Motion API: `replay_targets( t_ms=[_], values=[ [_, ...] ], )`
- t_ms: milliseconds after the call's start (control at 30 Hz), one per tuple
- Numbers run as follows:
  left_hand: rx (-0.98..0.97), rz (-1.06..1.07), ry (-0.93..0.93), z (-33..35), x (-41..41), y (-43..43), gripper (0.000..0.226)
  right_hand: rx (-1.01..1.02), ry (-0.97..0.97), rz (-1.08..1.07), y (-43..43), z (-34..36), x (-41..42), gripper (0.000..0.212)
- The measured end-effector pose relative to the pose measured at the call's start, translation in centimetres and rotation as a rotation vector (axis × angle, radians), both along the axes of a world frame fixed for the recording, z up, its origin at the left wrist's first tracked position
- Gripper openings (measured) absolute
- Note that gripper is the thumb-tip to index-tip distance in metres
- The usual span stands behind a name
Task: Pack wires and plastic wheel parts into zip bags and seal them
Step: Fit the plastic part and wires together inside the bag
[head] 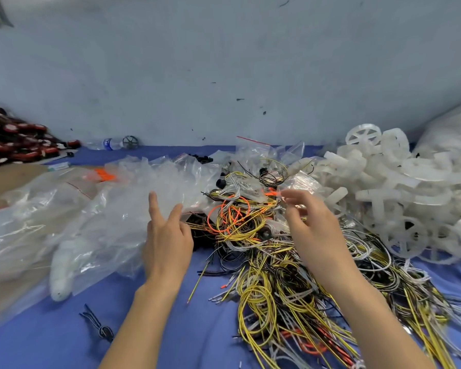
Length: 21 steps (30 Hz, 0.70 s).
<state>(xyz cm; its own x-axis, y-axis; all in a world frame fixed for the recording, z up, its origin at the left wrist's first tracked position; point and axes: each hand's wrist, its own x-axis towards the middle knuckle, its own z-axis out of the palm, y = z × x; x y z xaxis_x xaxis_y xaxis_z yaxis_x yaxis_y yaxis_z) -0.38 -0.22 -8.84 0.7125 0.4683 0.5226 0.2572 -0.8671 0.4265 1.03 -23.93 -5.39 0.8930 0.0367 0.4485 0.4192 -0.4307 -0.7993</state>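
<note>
Blue cloth covers the desk [171, 342], which fills the lower half of the frame below a pale wall. Clear zip bags [112, 209], crumpled and piled, spread across the left and centre. White plastic wheel parts [399, 187] heap up at the right edge, well apart from the bags. Between them, from centre to lower right, lies a tangle of yellow, white, black and orange wires [277, 275].

Both hands hover over the top of the tangle. The left hand [168, 241] is spread, index finger and thumb raised beside the nearest bag, holding nothing. The right hand [312, 222] has its fingers loosely curled near a small bag [301, 182] and some orange wire ends; whether it pinches either cannot be told, as the fingertips are blurred.

The step looks like fetching a bag or a wire set. To do it well, one bag should be separated from the pile by its red-lined mouth, then a single coiled bundle lifted free rather than dragged, since the loops are interlaced.
</note>
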Motion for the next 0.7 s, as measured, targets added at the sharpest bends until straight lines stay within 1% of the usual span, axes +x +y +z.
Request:
replay_targets(
  t_ms=[133,300,400,467,533,600,633,667,700],
  values=[
    [-0.066,0.016,-0.063,-0.1,-0.1,1.3,0.043,-0.032,-0.046,-0.008,0.1,0.1,-0.2,0.027],
    [-0.142,-0.022,-0.189,0.6,-0.3,0.7,0.036,-0.022,-0.035,-0.040,-0.4,-0.1,-0.3,0.027],
    [-0.154,-0.057,-0.335,1.6,-1.1,0.3,0.036,-0.011,-0.037,-0.041,-0.6,-0.1,-0.2,0.027],
    [-0.162,-0.097,-0.470,2.9,-1.9,-0.4,0.035,-0.025,-0.042,-0.055,-0.4,0.1,-0.3,0.027],
    [-0.179,-0.179,-0.608,4.5,-2.9,-1.5,0.035,0.007,-0.033,-0.044,-0.1,0.2,-0.2,0.025],
    [-0.099,-0.297,-0.695,5.6,-4.2,-3.4,0.036,0.126,0.031,0.039,0.7,0.6,-0.4,0.021],
    [-0.035,-0.381,-0.706,5.6,-4.8,-4.7,0.036,0.275,0.128,0.104,0.9,0.7,-0.1,0.020],
    [0.023,-0.480,-0.689,5.3,-5.5,-6.2,0.036,0.246,0.151,0.163,1.1,1.2,-0.3,0.025],
    [0.069,-0.575,-0.645,4.8,-6.1,-7.7,0.036,0.421,0.331,0.239,1.3,1.7,-0.3,0.037]
  ],
)
